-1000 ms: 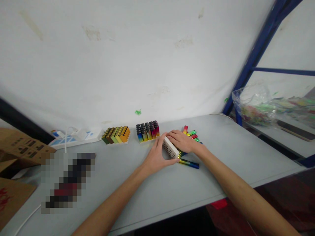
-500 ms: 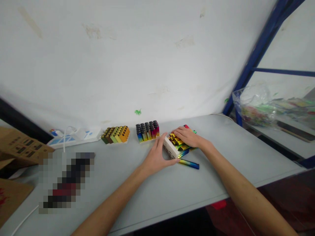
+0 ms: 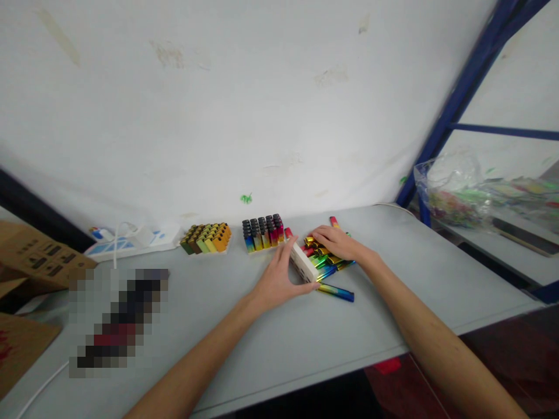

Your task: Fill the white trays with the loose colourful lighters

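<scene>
My left hand grips a white slotted holder tipped on its side, fingers at its far end and thumb at its near end. Beside it my right hand lies over a heap of shiny coloured tubes, fingers stretched across the gold ones. These tubes look like lighter bodies, in gold, red, green and blue. One yellow-to-blue tube lies apart, nearer the front. Behind my left hand, rows of black-topped coloured lighters stand upright in a white tray.
A second tray of green, yellow and orange lighters stands to the left. Beyond it are a white power strip and cardboard boxes. A blurred-out dark object lies front left. A blue frame and plastic bag are right.
The tubes beside the holder have loosened and spread, with red and green ones now showing. My right hand has shifted slightly right; my left hand stays on the holder.
</scene>
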{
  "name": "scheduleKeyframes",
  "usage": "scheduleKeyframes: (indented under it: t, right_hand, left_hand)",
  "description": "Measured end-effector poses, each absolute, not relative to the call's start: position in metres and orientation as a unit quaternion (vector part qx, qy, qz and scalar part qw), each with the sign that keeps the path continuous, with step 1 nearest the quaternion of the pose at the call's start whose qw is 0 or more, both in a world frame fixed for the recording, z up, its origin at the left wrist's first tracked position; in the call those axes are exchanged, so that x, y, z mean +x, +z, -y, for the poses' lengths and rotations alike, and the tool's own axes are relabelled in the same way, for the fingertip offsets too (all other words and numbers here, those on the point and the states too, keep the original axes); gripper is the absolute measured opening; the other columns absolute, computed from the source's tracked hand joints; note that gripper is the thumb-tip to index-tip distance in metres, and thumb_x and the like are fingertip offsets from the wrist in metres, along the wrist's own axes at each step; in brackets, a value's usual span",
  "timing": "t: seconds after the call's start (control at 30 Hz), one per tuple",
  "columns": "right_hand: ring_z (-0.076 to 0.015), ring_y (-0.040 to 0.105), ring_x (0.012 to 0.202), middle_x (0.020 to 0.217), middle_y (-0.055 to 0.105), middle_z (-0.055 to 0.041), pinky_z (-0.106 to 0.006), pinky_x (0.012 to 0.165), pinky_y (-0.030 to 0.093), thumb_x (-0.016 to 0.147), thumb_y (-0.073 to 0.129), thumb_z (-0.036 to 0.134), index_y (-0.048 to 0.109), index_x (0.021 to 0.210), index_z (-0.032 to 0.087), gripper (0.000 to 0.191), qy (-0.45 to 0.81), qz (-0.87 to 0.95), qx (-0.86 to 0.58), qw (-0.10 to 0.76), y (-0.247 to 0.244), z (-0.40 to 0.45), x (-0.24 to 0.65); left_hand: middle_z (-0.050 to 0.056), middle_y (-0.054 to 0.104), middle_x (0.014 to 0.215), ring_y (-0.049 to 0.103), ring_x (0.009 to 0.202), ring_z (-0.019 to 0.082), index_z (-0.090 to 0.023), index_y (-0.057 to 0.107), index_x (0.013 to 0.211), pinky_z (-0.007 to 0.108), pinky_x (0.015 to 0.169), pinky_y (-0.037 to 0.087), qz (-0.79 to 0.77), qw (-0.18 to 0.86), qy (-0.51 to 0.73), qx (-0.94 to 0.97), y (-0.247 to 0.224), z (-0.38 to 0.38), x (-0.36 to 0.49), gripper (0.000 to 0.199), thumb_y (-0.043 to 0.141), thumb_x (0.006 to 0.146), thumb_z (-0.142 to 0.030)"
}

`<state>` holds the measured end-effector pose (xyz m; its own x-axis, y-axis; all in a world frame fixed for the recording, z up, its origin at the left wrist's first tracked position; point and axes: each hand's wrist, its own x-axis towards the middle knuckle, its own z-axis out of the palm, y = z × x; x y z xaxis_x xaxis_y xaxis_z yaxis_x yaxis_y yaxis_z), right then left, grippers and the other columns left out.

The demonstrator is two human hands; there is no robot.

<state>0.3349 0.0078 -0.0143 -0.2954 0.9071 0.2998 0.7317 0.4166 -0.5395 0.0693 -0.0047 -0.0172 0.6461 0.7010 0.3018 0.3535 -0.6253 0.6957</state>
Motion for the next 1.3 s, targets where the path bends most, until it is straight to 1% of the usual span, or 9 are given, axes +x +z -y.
scheduleKeyframes:
  t: [0.13, 0.3, 0.47, 0.6, 0.67, 0.9, 1.0, 1.13, 1.3]
  right_hand:
    - [-0.0284, 0.069, 0.112, 0.117, 0.076, -0.0144, -0.047, 0.108, 0.05, 0.114, 0.034, 0.044, 0.076, 0.115, 0.018, 0.049, 0.118, 0.797, -0.524, 0.274, -0.006, -0.004, 0.331]
    - [-0.0287, 0.064, 0.13, 0.138, 0.071, -0.0157, -0.048, 0.118, 0.045, 0.114, 0.036, 0.034, 0.071, 0.132, 0.017, 0.043, 0.055, 0.808, -0.515, 0.281, 0.002, 0.008, 0.304]
    - [-0.0303, 0.063, 0.134, 0.145, 0.067, -0.021, -0.052, 0.12, 0.044, 0.112, 0.04, 0.026, 0.062, 0.146, 0.012, 0.043, 0.029, 0.86, -0.475, 0.185, -0.007, 0.02, 0.277]
    - [-0.0352, 0.045, 0.153, 0.164, 0.05, -0.0239, -0.061, 0.123, 0.038, 0.11, 0.045, 0.027, 0.051, 0.159, 0.01, 0.052, 0.001, 0.871, -0.477, 0.113, -0.012, 0.02, 0.279]
    - [-0.0354, 0.04, 0.157, 0.167, 0.047, -0.0227, -0.062, 0.123, 0.036, 0.111, 0.043, 0.028, 0.051, 0.159, 0.01, 0.052, -0.008, 0.877, -0.471, 0.091, -0.013, 0.018, 0.283]
    - [-0.0329, 0.035, 0.16, 0.163, 0.054, -0.0158, -0.06, 0.118, 0.043, 0.114, 0.032, 0.025, 0.057, 0.155, 0.015, 0.049, 0.031, 0.87, -0.489, 0.061, -0.012, 0.011, 0.293]
    - [-0.0307, 0.037, 0.16, 0.166, 0.051, -0.0154, -0.058, 0.122, 0.041, 0.115, 0.031, 0.03, 0.057, 0.156, 0.017, 0.05, 0.056, 0.861, -0.499, 0.085, -0.011, 0.011, 0.295]
    - [-0.0293, 0.039, 0.159, 0.16, 0.058, -0.0143, -0.057, 0.127, 0.036, 0.115, 0.033, 0.034, 0.06, 0.153, 0.017, 0.05, 0.082, 0.866, -0.481, 0.104, -0.011, 0.01, 0.301]
    - [-0.0291, 0.049, 0.153, 0.155, 0.061, -0.0163, -0.054, 0.125, 0.041, 0.115, 0.035, 0.033, 0.066, 0.146, 0.016, 0.047, 0.079, 0.869, -0.473, 0.125, -0.01, 0.009, 0.309]
  left_hand:
    - [0.016, 0.039, 0.17, 0.039, 0.158, 0.036, -0.027, 0.027, 0.165, 0.054, 0.132, 0.031, -0.306, 0.301, 0.289, 0.856, -0.017, 0.005, 0.069, 0.111, 0.091, 0.077, -0.048]
    - [0.017, 0.039, 0.171, 0.039, 0.159, 0.036, -0.027, 0.025, 0.167, 0.055, 0.132, 0.033, -0.312, 0.296, 0.292, 0.854, -0.02, 0.004, 0.069, 0.117, 0.093, 0.075, -0.05]
    - [0.018, 0.034, 0.175, 0.035, 0.161, 0.036, -0.023, 0.019, 0.17, 0.054, 0.133, 0.031, -0.318, 0.298, 0.291, 0.852, -0.024, 0.003, 0.069, 0.126, 0.094, 0.072, -0.047]
    - [0.017, 0.036, 0.174, 0.038, 0.16, 0.036, -0.023, 0.02, 0.17, 0.053, 0.133, 0.033, -0.317, 0.298, 0.297, 0.85, -0.022, 0.003, 0.068, 0.125, 0.095, 0.071, -0.046]
    - [0.017, 0.039, 0.172, 0.041, 0.158, 0.036, -0.024, 0.023, 0.169, 0.053, 0.132, 0.034, -0.312, 0.293, 0.303, 0.852, -0.021, 0.004, 0.068, 0.124, 0.095, 0.071, -0.045]
    - [0.017, 0.046, 0.167, 0.046, 0.154, 0.038, -0.024, 0.026, 0.168, 0.053, 0.128, 0.04, -0.312, 0.282, 0.3, 0.856, -0.022, 0.004, 0.065, 0.12, 0.094, 0.072, -0.05]
    - [0.017, 0.045, 0.167, 0.045, 0.154, 0.039, -0.025, 0.026, 0.168, 0.054, 0.127, 0.041, -0.312, 0.281, 0.288, 0.861, -0.021, 0.004, 0.064, 0.12, 0.093, 0.073, -0.054]
    - [0.017, 0.043, 0.168, 0.044, 0.155, 0.039, -0.026, 0.026, 0.167, 0.056, 0.128, 0.039, -0.315, 0.284, 0.268, 0.865, -0.018, 0.004, 0.058, 0.12, 0.093, 0.072, -0.056]
    - [0.02, 0.043, 0.167, 0.044, 0.155, 0.04, -0.021, 0.033, 0.162, 0.057, 0.129, 0.038, -0.321, 0.265, 0.246, 0.875, -0.011, 0.0, 0.044, 0.116, 0.094, 0.07, -0.057]
